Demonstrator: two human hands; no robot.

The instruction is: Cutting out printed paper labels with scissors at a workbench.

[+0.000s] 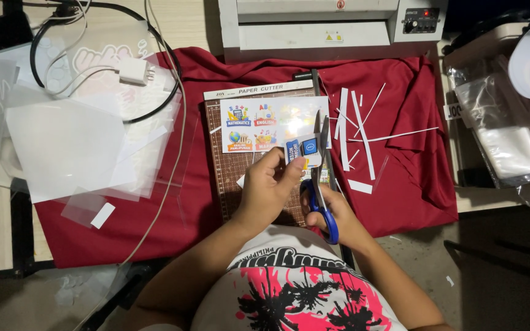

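My left hand [268, 190] pinches a small laminated picture card [305, 150] by its lower edge, holding it up over the brown paper cutter board [228, 178]. My right hand [332, 214] grips blue-handled scissors [321, 184], whose blades point away from me and run along the card's right side. A laminated sheet of colourful picture labels [259, 125] lies on the board just beyond the card.
A red cloth [412, 171] covers the table, with several white trimmed strips [354, 129] on it to the right. Clear laminating pouches [69, 147] and cables [102, 67] lie at left. A white laminator [332, 27] stands at the back. Plastic bags [504, 122] sit at right.
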